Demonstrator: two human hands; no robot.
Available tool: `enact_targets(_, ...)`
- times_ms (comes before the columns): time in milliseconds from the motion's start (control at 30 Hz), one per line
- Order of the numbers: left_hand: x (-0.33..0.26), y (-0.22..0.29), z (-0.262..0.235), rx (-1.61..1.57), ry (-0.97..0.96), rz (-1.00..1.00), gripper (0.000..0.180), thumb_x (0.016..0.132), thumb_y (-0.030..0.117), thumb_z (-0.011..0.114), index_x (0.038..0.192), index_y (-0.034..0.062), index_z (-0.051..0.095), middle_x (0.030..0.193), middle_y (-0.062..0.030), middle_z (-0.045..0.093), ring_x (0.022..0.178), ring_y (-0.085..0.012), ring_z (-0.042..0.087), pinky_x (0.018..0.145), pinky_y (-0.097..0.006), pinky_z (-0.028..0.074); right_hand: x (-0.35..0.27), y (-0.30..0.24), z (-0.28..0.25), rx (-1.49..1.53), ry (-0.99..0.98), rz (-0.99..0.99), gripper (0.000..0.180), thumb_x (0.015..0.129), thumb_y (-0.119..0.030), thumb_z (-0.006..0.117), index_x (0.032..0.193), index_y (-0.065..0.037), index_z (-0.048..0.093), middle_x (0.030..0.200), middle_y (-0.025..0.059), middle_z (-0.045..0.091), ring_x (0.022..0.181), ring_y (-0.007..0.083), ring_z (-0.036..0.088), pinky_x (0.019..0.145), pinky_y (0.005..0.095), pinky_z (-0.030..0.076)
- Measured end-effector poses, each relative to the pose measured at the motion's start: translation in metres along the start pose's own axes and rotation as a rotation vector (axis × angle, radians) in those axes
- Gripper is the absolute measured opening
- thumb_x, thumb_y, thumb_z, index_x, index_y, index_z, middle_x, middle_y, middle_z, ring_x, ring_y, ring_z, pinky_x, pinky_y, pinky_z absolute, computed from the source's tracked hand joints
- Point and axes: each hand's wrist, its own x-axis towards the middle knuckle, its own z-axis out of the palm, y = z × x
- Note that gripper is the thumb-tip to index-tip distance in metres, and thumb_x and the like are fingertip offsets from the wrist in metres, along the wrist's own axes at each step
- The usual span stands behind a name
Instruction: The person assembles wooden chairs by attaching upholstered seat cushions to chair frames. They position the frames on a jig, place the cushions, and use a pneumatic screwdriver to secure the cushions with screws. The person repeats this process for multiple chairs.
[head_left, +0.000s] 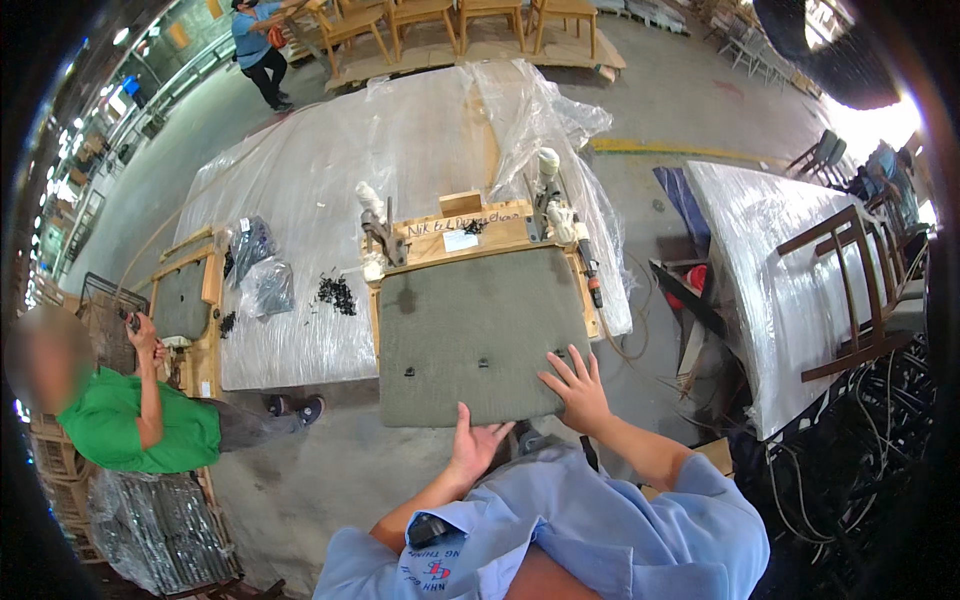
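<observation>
A grey-green fabric-covered panel (470, 320) lies in front of me, its far edge against a wooden jig (455, 243). Small black fittings (483, 363) sit in a row across its nearer half. My right hand (582, 395) is open, fingers spread over the panel's near right corner. At the near edge is my left hand (478, 445), thumb apart and pointing up at the edge, fingers stretched to the right along it. Two metal clamps with white-wrapped handles, a left clamp (382, 235) and a right clamp (548, 215), stand on the jig.
A power screwdriver (592, 275) hangs by the jig's right side. Loose black pieces (337, 294) and plastic bags (265, 280) lie on the plastic-covered table (300, 180). At left, a person in green (150, 420) works at another jig (190, 310). A wooden chair frame (850, 285) rests at right.
</observation>
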Motion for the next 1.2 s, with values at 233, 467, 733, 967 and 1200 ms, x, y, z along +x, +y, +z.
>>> enact_targets(233, 0.036, 0.090, -0.045, 0.295, 0.688, 0.781, 0.066, 0.101, 0.055, 0.052, 0.139, 0.0021, 0.042, 0.138, -0.0120, 0.053, 0.121, -0.0265, 0.056, 0.102, -0.039, 0.047, 0.026, 0.036, 0.012, 0.044, 0.083, -0.026, 0.083, 0.058, -0.017, 0.084, 0.136, -0.028, 0.057, 0.159, 0.0020, 0.037, 0.151, 0.0366, 0.023, 0.119, 0.0668, 0.016)
enact_targets(467, 0.115, 0.148, -0.031, 0.552, 1.111, 0.986, 0.059, 0.103, 0.046, 0.051, 0.134, -0.0037, 0.048, 0.133, -0.0184, 0.055, 0.117, -0.0277, 0.057, 0.099, -0.040, 0.046, 0.078, 0.059, 0.024, 0.085, 0.171, -0.072, 0.081, 0.055, -0.034, 0.087, 0.132, -0.029, 0.062, 0.157, 0.0020, 0.042, 0.149, 0.0376, 0.028, 0.115, 0.0703, 0.019)
enact_targets(733, 0.155, 0.164, -0.025, 0.837, 1.325, 0.867, 0.059, 0.103, 0.043, 0.049, 0.133, -0.0072, 0.054, 0.132, -0.0259, 0.056, 0.118, -0.0370, 0.057, 0.101, -0.044, 0.044, 0.107, 0.082, 0.040, 0.074, 0.234, -0.114, 0.087, 0.052, -0.052, 0.087, 0.131, -0.028, 0.062, 0.154, 0.0038, 0.045, 0.145, 0.0360, 0.035, 0.112, 0.0726, 0.023)
enact_targets(967, 0.166, 0.167, -0.055, 0.976, 1.546, 0.887, 0.049, 0.097, 0.035, 0.057, 0.120, -0.0076, 0.063, 0.114, -0.0274, 0.066, 0.108, -0.0418, 0.061, 0.097, -0.049, 0.046, 0.116, 0.079, 0.055, 0.075, 0.314, -0.133, 0.078, 0.061, -0.053, 0.083, 0.126, -0.015, 0.063, 0.150, 0.0101, 0.049, 0.142, 0.0377, 0.039, 0.115, 0.0700, 0.020)
enact_targets(1200, 0.133, 0.160, -0.009, 0.939, 1.366, 0.726, 0.049, 0.093, 0.037, 0.058, 0.122, -0.0023, 0.061, 0.126, -0.0263, 0.060, 0.119, -0.0451, 0.053, 0.102, -0.053, 0.043, 0.101, 0.057, 0.053, 0.014, 0.281, -0.112, 0.073, 0.069, -0.028, 0.082, 0.134, -0.006, 0.058, 0.155, 0.0092, 0.045, 0.147, 0.0328, 0.034, 0.123, 0.0501, 0.017)
